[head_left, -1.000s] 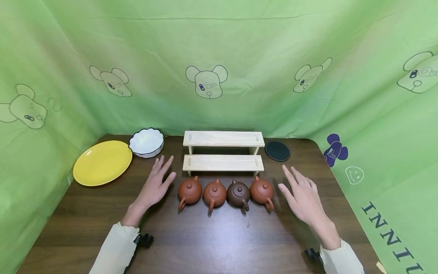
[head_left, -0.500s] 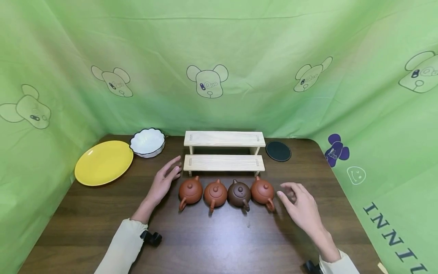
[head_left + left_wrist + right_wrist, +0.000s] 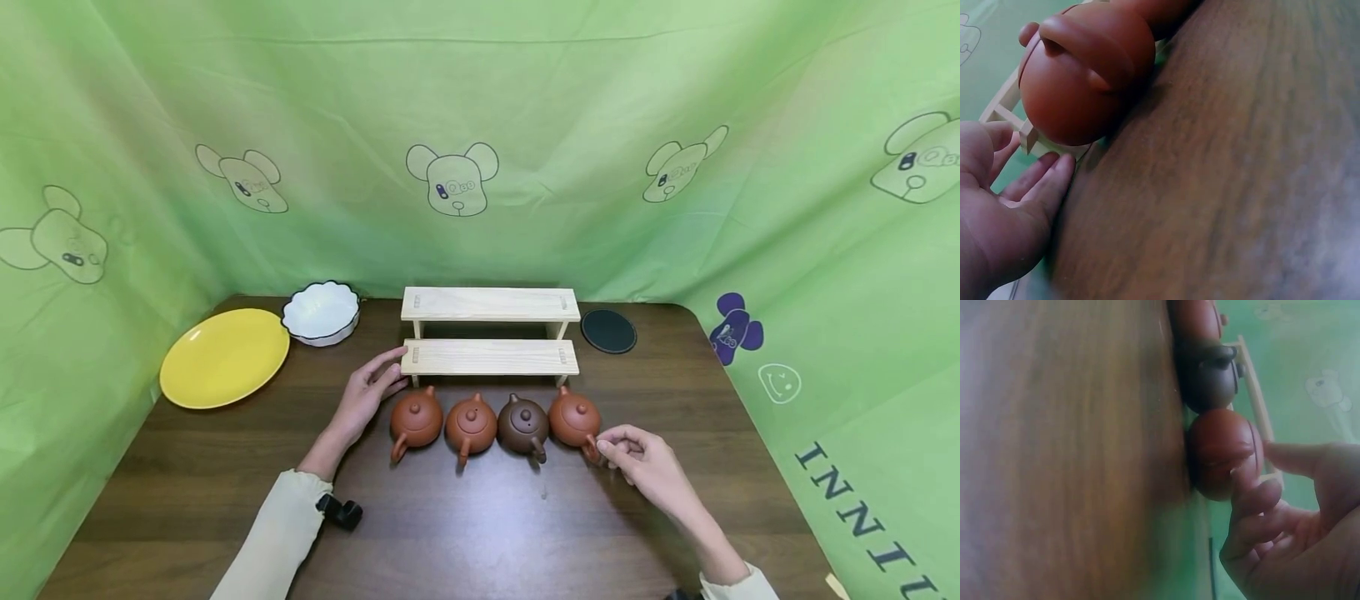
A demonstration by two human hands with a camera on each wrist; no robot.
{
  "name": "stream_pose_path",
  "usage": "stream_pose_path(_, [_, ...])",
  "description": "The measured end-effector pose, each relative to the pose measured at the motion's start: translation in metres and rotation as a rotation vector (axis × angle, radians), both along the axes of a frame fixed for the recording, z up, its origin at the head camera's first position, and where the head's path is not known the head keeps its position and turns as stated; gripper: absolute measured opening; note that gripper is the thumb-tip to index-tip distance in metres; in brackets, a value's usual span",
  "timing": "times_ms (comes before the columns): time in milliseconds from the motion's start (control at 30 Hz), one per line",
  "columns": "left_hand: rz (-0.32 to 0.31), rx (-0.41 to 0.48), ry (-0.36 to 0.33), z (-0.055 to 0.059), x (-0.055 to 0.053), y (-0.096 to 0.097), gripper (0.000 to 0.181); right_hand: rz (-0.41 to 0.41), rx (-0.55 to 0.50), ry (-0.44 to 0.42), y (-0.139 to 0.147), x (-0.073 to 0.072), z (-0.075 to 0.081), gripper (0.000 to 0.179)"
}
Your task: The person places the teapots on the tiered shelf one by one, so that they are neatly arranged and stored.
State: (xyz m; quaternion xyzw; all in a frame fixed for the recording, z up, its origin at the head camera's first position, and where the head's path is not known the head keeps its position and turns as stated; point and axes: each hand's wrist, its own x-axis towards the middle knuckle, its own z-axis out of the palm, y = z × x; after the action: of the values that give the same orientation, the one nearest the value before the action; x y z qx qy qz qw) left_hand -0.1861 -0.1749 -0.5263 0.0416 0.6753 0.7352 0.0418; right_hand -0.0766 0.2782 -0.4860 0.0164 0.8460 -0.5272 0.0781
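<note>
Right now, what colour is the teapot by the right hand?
Reddish-brown; the teapot by the right hand shows best in the head view.

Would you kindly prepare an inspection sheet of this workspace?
Surface: brown wood-grain table with glare
Job's things: three reddish-brown teapots and one dark-brown teapot, in a row before a two-tier wooden stand
Clutter: yellow oval plate, white scalloped bowl, dark round mat
Left hand: at the lower tier's left end, contact unclear
Right hand: at the rightmost teapot's handle, grip unclear
Cables: nothing seen
Surroundings: green curtain printed with cartoon heads
</note>
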Motion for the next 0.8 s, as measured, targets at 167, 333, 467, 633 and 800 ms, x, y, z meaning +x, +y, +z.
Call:
stream_pose_path(167, [-0.021, 0.002, 0.012, -0.002, 0.000, 0.000, 0.046, 0.068, -0.116, -0.061, 0.001, -0.002, -0.009, 0.024])
stream_pose_path(333, [-0.024, 0.010, 0.007, -0.002, 0.001, -0.001, 0.047, 0.110, -0.162, -0.099, 0.000, -0.004, -0.013, 0.029])
stream_pose_path(467, [-0.025, 0.003, 0.007, -0.004, 0.001, -0.002, 0.047, 0.129, -0.188, -0.122, 0.000, -0.004, -0.014, 0.032])
stream_pose_path(633, [-0.028, -0.005, 0.048, -0.008, -0.001, -0.003, 0.046, 0.182, -0.250, -0.107, 0.004, -0.006, -0.019, 0.034])
stream_pose_path(800, [-0.032, -0.056, 0.088, -0.010, -0.002, -0.002, 0.047, 0.220, -0.323, -0.103, 0.007, -0.008, -0.022, 0.031])
